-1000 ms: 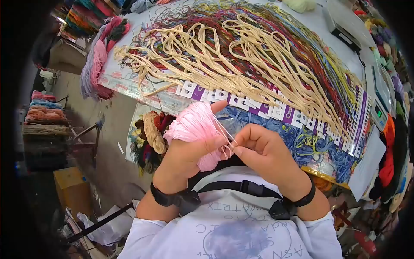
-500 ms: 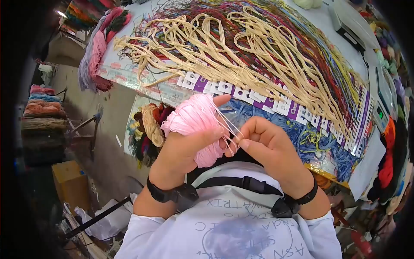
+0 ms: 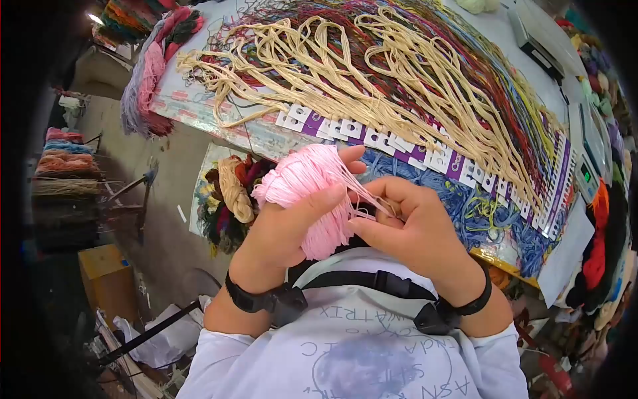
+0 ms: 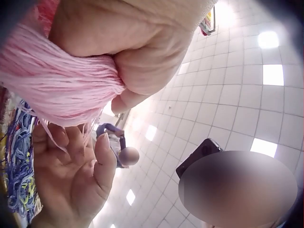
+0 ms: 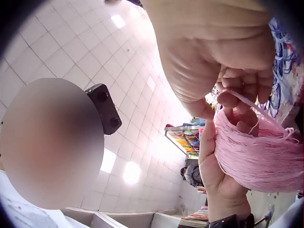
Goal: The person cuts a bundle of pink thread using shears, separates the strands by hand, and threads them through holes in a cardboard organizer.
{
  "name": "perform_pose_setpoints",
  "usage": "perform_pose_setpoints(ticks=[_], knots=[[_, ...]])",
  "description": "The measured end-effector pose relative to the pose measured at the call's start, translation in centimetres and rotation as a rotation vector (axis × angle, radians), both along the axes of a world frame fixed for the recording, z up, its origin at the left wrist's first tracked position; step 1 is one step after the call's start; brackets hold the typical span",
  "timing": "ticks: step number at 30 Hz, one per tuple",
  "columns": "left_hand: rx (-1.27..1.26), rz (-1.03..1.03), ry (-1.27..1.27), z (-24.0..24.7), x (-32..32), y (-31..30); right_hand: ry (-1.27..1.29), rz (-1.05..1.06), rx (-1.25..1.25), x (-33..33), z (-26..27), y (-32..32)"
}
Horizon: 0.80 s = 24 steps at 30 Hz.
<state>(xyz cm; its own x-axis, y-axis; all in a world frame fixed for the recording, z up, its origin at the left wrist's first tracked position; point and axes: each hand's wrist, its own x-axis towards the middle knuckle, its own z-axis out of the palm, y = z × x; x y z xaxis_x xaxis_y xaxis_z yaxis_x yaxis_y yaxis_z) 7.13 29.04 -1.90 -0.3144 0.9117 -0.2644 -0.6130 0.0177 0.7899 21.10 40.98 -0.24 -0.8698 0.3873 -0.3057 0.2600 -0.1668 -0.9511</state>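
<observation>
A thick skein of pale pink thread [image 3: 299, 178] lies in my left hand [image 3: 282, 233], whose thumb crosses its near side while the fingertips show beyond it. Several loose strands [image 3: 362, 191] run from the skein to my right hand [image 3: 419, 229], drawn taut in the head view. Its curled fingers hold them, and its thumb reaches toward the skein's edge. In the right wrist view, a pink strand [image 5: 247, 100] passes by the fingertips above the skein [image 5: 261, 159]. The left wrist view shows the skein [image 4: 61, 88] bunched under the left hand.
A table holds long cream hanks [image 3: 319, 73] over many coloured threads, their ends at purple-and-white punched cards [image 3: 455, 166]. Blue thread [image 3: 485, 223] lies under plastic at the near edge. A digital scale [image 3: 586, 174] stands right. Mixed hanks [image 3: 232, 193] hang by the left forearm.
My right hand has shifted from pinching a few strands at its fingertips to holding a wider bunch in its curled fingers. The skein stays in my left hand.
</observation>
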Motion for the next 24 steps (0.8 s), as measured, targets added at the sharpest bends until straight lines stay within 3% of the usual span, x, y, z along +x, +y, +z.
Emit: perform_pose_setpoints(ticks=[2,10,13,17,20,22,24], knots=[[0.009,-0.016,-0.017,0.1,0.0,0.0,-0.051,0.014,0.118,-0.1,-0.1,-0.2],[0.065,-0.087,-0.065,0.0,-0.5,-0.5,0.011,-0.034,-0.108,0.1,-1.1,-0.4],[0.037,-0.028,-0.088,0.5,0.0,-0.2,0.052,-0.050,-0.175,0.2,-1.1,-0.4],[0.031,-0.087,-0.079,0.3,-0.3,-0.4,0.082,-0.032,-0.111,0.3,-1.6,-0.4],[0.057,-0.029,-0.133,0.4,0.0,-0.2,0.345,-0.191,-0.077,0.0,-2.6,-0.6],[0.049,-0.044,-0.120,0.0,-0.2,-0.3,0.199,-0.208,-0.249,0.2,-1.9,-0.4],[0.046,-0.051,-0.130,-0.1,-0.1,-0.2,0.122,-0.159,-0.132,-0.1,-1.6,-0.7]])
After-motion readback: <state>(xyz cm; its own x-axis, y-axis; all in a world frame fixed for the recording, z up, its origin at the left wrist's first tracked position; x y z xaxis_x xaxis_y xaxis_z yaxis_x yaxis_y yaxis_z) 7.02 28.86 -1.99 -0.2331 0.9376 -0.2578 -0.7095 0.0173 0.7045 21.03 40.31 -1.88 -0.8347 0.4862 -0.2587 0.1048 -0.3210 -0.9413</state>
